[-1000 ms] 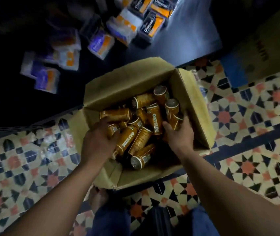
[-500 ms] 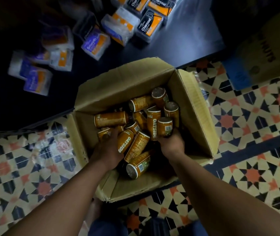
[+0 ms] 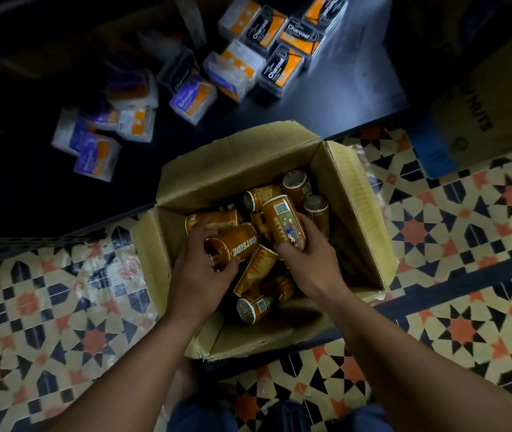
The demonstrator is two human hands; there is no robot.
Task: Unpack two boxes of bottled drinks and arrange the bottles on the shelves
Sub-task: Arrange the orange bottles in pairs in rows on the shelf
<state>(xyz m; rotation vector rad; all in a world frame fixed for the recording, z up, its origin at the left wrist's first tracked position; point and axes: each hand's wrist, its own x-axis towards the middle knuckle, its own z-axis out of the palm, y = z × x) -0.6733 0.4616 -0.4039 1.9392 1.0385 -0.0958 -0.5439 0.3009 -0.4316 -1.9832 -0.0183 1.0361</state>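
An open cardboard box [image 3: 354, 194] sits on the patterned tile floor, holding several orange-brown Oatside bottles lying in a loose heap. My left hand [image 3: 197, 272] grips one bottle [image 3: 236, 243] with its OATSIDE label facing up, raised a little above the pile. My right hand [image 3: 309, 255] grips another bottle [image 3: 284, 218], tilted up with its barcode end pointing away from me. Other bottles [image 3: 254, 302] lie under and around both hands.
A dark low shelf [image 3: 326, 98] behind the box carries several small packs labelled Charcoal [image 3: 279, 68] and Smooth [image 3: 191, 98]. A second cardboard box [image 3: 491, 98] stands at the right. My knees show at the bottom edge.
Both hands have closed on a bottle each and lifted them a little out of the heap. The right-hand bottle has tilted up; the view has shifted slightly.
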